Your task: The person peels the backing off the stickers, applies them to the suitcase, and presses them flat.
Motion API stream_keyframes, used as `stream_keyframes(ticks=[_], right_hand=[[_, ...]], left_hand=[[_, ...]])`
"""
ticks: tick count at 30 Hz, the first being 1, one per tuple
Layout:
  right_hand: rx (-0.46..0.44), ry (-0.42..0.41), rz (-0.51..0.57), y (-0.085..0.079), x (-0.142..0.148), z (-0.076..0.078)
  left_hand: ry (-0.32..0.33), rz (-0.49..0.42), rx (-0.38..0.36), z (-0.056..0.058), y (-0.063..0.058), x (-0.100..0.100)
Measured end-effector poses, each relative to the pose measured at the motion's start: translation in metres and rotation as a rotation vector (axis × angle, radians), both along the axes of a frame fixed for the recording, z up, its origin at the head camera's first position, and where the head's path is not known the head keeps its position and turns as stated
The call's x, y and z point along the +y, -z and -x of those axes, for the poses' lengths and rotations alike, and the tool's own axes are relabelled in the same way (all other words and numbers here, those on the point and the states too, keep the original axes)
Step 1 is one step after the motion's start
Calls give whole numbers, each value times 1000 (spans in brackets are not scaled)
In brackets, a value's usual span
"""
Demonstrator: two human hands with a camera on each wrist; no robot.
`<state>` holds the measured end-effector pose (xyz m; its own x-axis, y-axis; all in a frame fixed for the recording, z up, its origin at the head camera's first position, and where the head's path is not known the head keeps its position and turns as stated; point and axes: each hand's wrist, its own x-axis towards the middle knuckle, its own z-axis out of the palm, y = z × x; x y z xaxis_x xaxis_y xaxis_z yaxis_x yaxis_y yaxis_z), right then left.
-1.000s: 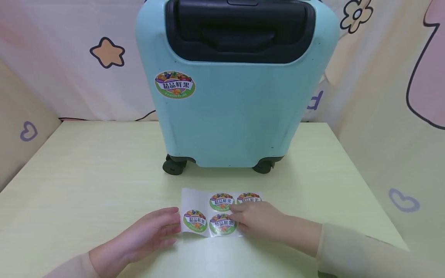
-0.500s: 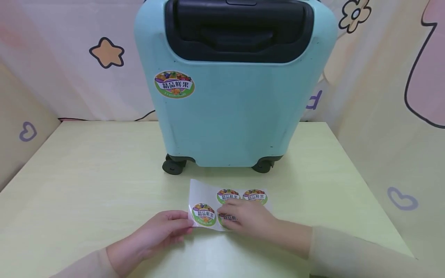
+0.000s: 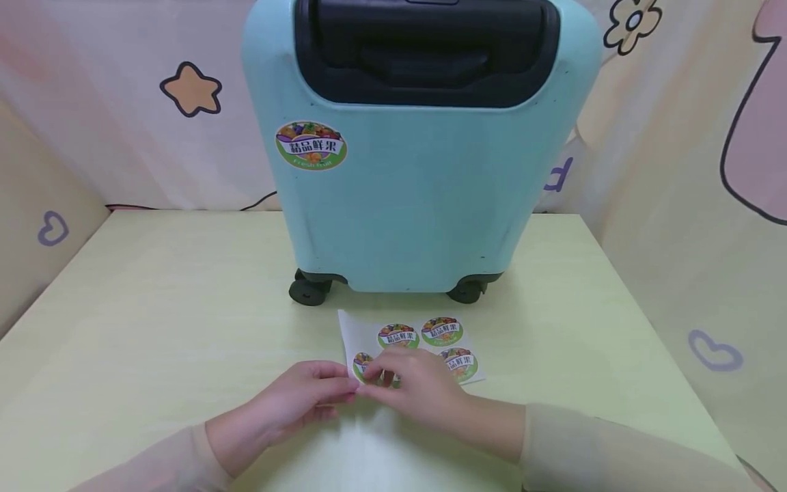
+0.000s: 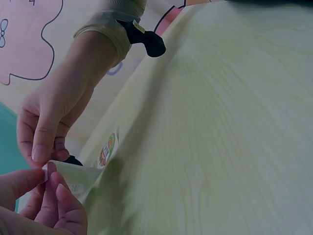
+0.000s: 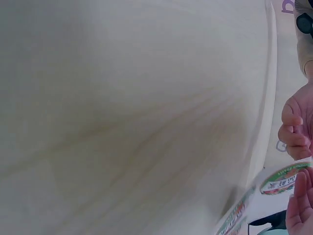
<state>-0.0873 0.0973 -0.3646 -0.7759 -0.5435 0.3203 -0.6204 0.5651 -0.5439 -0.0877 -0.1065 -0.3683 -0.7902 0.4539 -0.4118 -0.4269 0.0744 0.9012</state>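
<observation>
A white sheet of round fruit stickers (image 3: 363,333) is tilted up off the table in front of the suitcase. My left hand (image 3: 301,400) pinches its near left corner between thumb and fingers, as the left wrist view (image 4: 41,203) also shows. Over the sheet, my right hand (image 3: 424,389) has its thumb and index fingertips apart at the same corner, by the lower left sticker (image 3: 361,362). Its fingers partly cover that sticker and the one beside it. In the right wrist view, the sheet (image 5: 274,205) lies behind the fingers of my right hand (image 5: 302,208).
A light blue suitcase (image 3: 418,198) with black wheels stands upright on the pale table (image 3: 184,321). One oval fruit sticker (image 3: 311,145) is on its upper left front. Printed curtains (image 3: 111,82) surround the table.
The sheet has shifted right and away from me and is lifted. My left hand has moved right and gripped its corner; my right hand has slid left to that corner.
</observation>
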Motion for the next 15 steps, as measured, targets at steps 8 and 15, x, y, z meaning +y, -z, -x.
stream_keyframes(ticks=[8,15], right_hand=[[-44,19,-10,-1,-1,0],[-201,60,38,1,2,1]], left_hand=[[9,0,-19,-1,0,2],[19,2,-18,1,1,1]])
